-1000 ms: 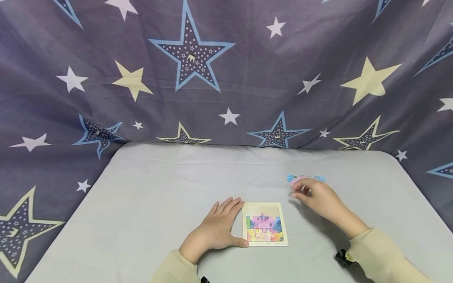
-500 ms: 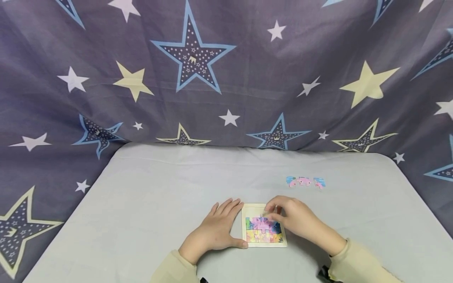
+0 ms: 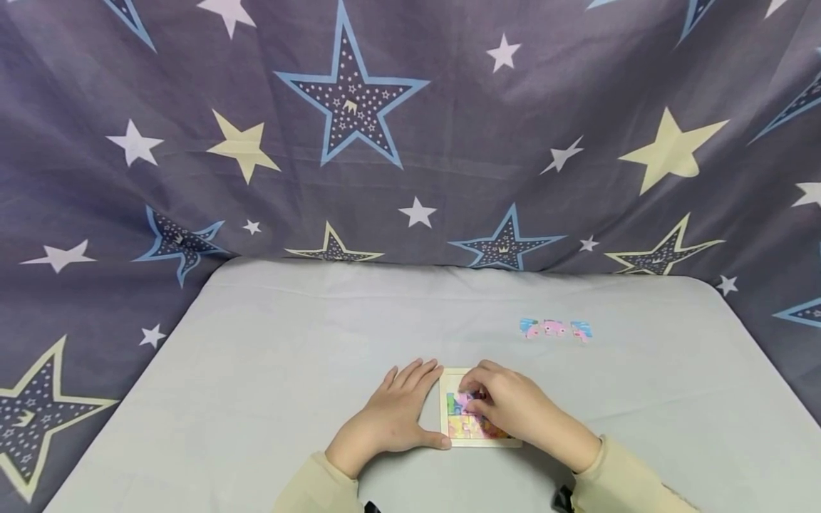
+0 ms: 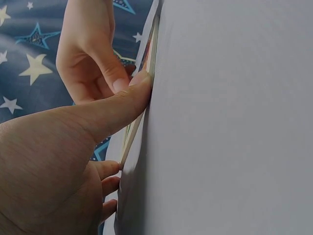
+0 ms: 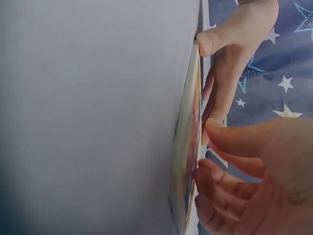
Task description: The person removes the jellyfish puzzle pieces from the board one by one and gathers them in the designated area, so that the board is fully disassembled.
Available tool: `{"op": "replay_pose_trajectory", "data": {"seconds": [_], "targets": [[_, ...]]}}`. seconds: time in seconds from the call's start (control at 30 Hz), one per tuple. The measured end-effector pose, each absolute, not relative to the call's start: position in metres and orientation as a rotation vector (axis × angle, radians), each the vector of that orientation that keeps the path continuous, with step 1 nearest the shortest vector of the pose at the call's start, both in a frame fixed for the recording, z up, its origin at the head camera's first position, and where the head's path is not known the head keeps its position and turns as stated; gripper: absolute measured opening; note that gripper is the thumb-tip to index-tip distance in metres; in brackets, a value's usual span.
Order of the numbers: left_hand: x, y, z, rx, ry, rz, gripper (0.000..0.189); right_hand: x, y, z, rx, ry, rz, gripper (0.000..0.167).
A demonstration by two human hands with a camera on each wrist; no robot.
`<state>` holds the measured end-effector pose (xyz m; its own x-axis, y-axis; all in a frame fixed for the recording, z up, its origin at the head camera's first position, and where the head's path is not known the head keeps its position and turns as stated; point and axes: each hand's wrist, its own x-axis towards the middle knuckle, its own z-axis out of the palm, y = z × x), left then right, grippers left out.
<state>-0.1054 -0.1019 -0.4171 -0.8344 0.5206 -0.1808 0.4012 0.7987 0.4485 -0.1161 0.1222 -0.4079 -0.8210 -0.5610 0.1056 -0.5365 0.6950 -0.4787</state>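
Observation:
My left hand (image 3: 391,417) rests beside a small square jigsaw puzzle frame (image 3: 444,388), steadying its left edge with spread fingers and with the thumb (image 4: 142,81) on the near corner. Fitted puzzle pieces, green, pink and yellow, fill its lower part. Over the puzzle, my right hand (image 3: 513,402) has curled fingers and reaches a pink puzzle piece (image 3: 463,401) near the middle. In the right wrist view, its thumb (image 5: 220,134) and index finger stand slightly apart, close to the puzzle surface. The hand hides the puzzle's right side; whether it pinches the piece is unclear.
Three loose puzzle pieces lie in a row farther back: a blue-and-pink piece (image 3: 529,328), a pink face piece (image 3: 554,328) and another blue-and-pink piece (image 3: 581,330). A pale cloth covers the table (image 3: 288,320). A star-patterned curtain (image 3: 410,142) hangs behind it.
My right hand has moved left and nearer, from over the loose pieces to the puzzle, then farther left across it. The left hand has stayed at the frame's left edge.

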Motion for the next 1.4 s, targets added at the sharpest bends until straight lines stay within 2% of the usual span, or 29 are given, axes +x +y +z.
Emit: {"op": "replay_pose_trajectory", "data": {"seconds": [0.23,0.5,1.4], "targets": [[-0.107,-0.101,-0.417,0.733,2.704,0.584,0.105,-0.116,0.118,-0.406,-0.909,2.821,-0.708,0.023],[-0.107,-0.101,-0.419,0.722,2.706,0.578,0.106,-0.119,0.115,-0.405,-0.897,2.784,-0.742,0.018],[-0.106,-0.102,-0.419,0.706,2.686,0.594,0.106,-0.116,0.109,-0.408,-0.819,2.788,-0.761,0.02]]}}
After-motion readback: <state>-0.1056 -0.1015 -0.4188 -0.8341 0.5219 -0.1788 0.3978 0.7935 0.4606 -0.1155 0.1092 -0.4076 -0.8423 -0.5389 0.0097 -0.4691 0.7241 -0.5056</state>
